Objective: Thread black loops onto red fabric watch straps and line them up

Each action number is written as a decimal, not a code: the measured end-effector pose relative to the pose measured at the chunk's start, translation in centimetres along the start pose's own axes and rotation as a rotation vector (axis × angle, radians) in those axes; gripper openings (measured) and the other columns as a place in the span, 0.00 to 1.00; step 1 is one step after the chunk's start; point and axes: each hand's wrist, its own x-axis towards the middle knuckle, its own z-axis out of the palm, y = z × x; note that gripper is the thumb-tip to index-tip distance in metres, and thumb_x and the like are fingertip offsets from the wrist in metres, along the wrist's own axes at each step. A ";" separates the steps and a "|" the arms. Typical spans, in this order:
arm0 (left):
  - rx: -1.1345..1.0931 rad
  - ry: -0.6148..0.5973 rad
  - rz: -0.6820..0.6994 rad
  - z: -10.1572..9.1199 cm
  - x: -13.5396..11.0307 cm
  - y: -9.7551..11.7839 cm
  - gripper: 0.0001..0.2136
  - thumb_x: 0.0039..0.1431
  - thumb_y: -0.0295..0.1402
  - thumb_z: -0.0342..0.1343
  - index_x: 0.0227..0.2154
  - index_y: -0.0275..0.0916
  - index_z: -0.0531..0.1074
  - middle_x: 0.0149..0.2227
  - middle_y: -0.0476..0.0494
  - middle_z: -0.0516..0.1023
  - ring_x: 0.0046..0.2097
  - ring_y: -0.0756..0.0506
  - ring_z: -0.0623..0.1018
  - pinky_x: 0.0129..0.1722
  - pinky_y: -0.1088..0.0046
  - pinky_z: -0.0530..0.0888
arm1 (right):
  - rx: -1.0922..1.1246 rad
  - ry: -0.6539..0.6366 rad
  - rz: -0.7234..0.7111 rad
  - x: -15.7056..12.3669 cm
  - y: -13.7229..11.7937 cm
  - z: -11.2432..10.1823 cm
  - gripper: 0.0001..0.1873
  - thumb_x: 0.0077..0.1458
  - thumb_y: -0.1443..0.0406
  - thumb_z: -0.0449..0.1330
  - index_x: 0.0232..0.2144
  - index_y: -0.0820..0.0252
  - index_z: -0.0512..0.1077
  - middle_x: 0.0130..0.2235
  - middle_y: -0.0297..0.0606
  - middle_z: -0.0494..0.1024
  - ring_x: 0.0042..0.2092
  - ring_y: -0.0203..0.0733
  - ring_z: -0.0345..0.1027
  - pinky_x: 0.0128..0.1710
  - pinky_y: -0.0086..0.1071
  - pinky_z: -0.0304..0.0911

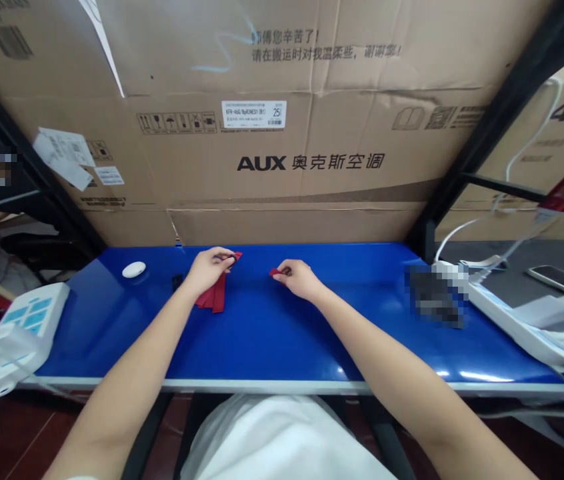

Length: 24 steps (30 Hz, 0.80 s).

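My left hand (208, 268) rests at the back of the blue table (272, 333), fingers closed on a red ribbon (217, 297) that hangs folded beneath it toward me. My right hand (298, 277) lies a short way to the right, fingers pinched on a small red piece (275, 272), possibly the ribbon's other end. I cannot see whether the two red parts connect. Both forearms reach in from the near edge.
A white oval object (134, 269) lies at the table's back left. A large cardboard box (272, 133) stands as a wall behind. White power strips sit at left (7, 333) and right (512, 320). A phone (562, 280) lies far right. A person sits at far left.
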 end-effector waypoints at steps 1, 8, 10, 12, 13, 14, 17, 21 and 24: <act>-0.036 0.017 0.047 1.4 -0.1 0.3 0.14 0.53 0.38 0.61 0.41 0.36 0.75 0.37 0.40 0.81 0.36 0.44 0.81 0.38 0.67 0.77 | 0.110 -0.015 -0.003 0.0 -0.1 0.1 0.05 0.52 0.65 0.63 0.28 0.60 0.71 0.28 0.35 0.76 0.32 0.40 0.70 0.37 0.33 0.59; 0.079 0.190 0.274 6.8 -1.8 1.9 0.11 0.56 0.29 0.59 0.43 0.40 0.75 0.38 0.44 0.81 0.40 0.46 0.80 0.45 0.67 0.77 | 0.738 -0.253 0.098 -0.6 -1.0 0.7 0.10 0.52 0.59 0.63 0.32 0.59 0.68 0.29 0.38 0.78 0.25 0.37 0.70 0.24 0.28 0.59; 0.119 0.203 0.317 7.2 -2.4 2.5 0.11 0.56 0.27 0.58 0.42 0.41 0.74 0.37 0.45 0.81 0.40 0.47 0.80 0.45 0.68 0.77 | 0.806 -0.233 0.153 -0.6 -1.2 0.9 0.09 0.50 0.61 0.63 0.30 0.60 0.67 0.27 0.35 0.76 0.21 0.33 0.65 0.20 0.27 0.54; 0.161 0.198 0.344 7.5 -2.8 2.8 0.11 0.56 0.26 0.58 0.42 0.42 0.73 0.37 0.46 0.80 0.39 0.47 0.80 0.44 0.69 0.77 | 0.863 -0.206 0.205 -0.6 -1.3 1.0 0.07 0.49 0.64 0.62 0.28 0.60 0.66 0.24 0.33 0.74 0.19 0.31 0.59 0.18 0.27 0.49; 0.183 0.196 0.355 7.6 -3.0 2.9 0.11 0.56 0.25 0.57 0.42 0.42 0.72 0.37 0.46 0.80 0.39 0.47 0.80 0.43 0.70 0.77 | 0.887 -0.198 0.223 -0.5 -1.3 1.0 0.07 0.49 0.65 0.62 0.27 0.60 0.66 0.23 0.32 0.73 0.18 0.30 0.57 0.18 0.27 0.47; 0.204 0.197 0.369 7.8 -3.1 3.0 0.11 0.56 0.25 0.57 0.42 0.42 0.72 0.37 0.47 0.80 0.39 0.47 0.80 0.43 0.70 0.77 | 0.903 -0.196 0.236 -0.5 -1.3 0.9 0.06 0.48 0.66 0.62 0.26 0.60 0.66 0.22 0.32 0.72 0.18 0.29 0.55 0.18 0.27 0.46; 0.276 0.213 0.435 8.2 -3.3 2.8 0.11 0.57 0.25 0.56 0.42 0.42 0.72 0.39 0.46 0.80 0.40 0.47 0.80 0.45 0.70 0.76 | 0.932 -0.227 0.264 -0.4 -1.1 0.8 0.06 0.45 0.67 0.62 0.25 0.61 0.66 0.22 0.33 0.71 0.18 0.29 0.52 0.18 0.27 0.43; 0.387 0.191 0.582 8.3 -3.2 2.3 0.10 0.58 0.24 0.55 0.43 0.40 0.71 0.42 0.44 0.80 0.42 0.46 0.80 0.46 0.69 0.75 | 0.982 -0.242 0.270 -0.3 -1.2 0.6 0.06 0.41 0.69 0.61 0.24 0.61 0.65 0.21 0.33 0.69 0.18 0.29 0.51 0.19 0.28 0.42; 0.461 0.162 0.673 8.3 -3.2 2.0 0.09 0.60 0.25 0.54 0.43 0.40 0.71 0.41 0.43 0.79 0.43 0.45 0.79 0.46 0.67 0.75 | 1.054 -0.206 0.257 -0.4 -1.6 0.6 0.05 0.39 0.70 0.59 0.23 0.60 0.66 0.21 0.32 0.67 0.19 0.30 0.50 0.20 0.29 0.43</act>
